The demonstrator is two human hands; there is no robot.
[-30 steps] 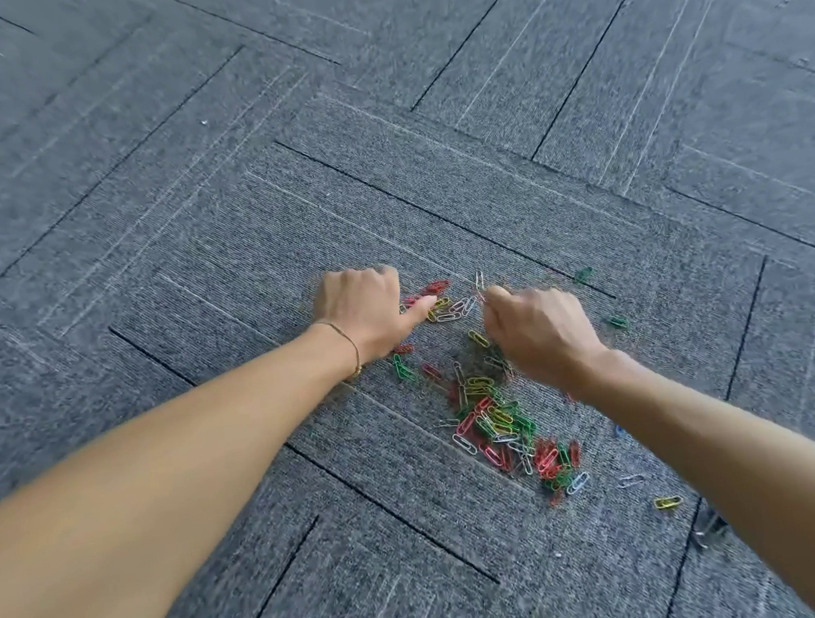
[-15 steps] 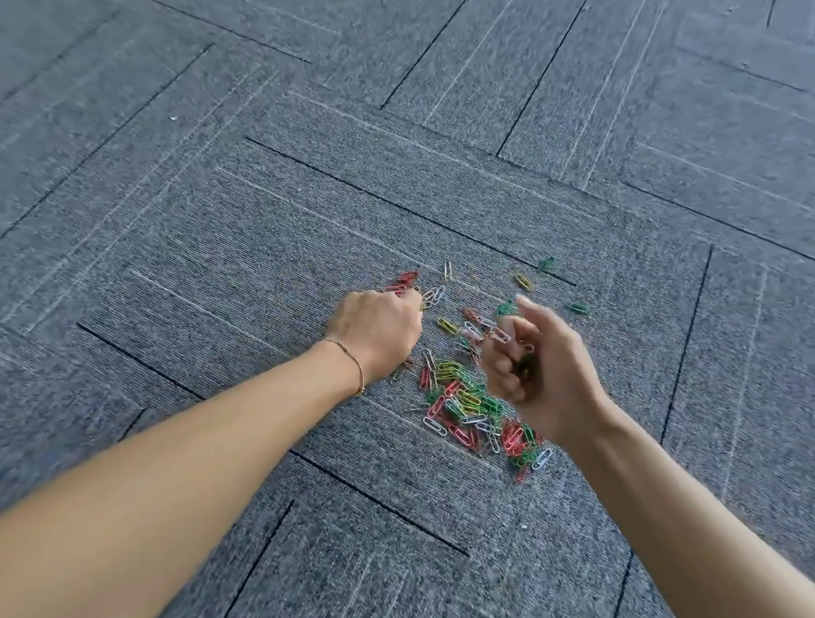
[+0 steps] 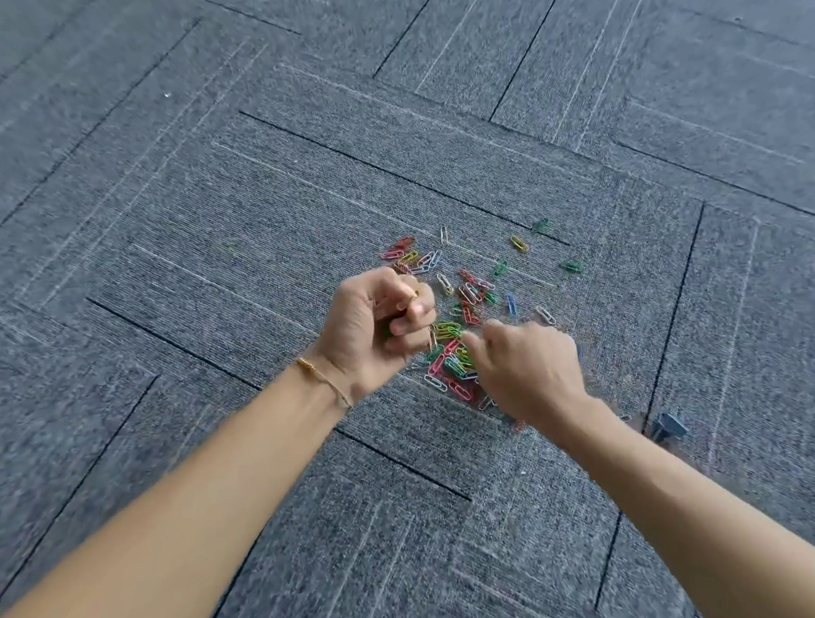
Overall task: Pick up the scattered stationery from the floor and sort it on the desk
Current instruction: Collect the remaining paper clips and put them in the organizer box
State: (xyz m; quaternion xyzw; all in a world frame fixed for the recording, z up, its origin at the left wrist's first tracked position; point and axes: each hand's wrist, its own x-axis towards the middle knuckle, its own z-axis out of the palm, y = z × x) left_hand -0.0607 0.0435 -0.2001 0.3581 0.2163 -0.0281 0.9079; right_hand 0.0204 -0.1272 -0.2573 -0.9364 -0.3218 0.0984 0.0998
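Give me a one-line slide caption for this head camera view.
Two hands, left hand and right hand, gather coloured paper clips scattered on grey carpet.

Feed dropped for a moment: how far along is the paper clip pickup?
Early. Nothing sorted; no desk in view. The left hand is curled, apparently holding gathered clips. The right hand reaches into the pile of coloured wire paper clips on the grey carpet. Most clips and a blue binder clip remain.
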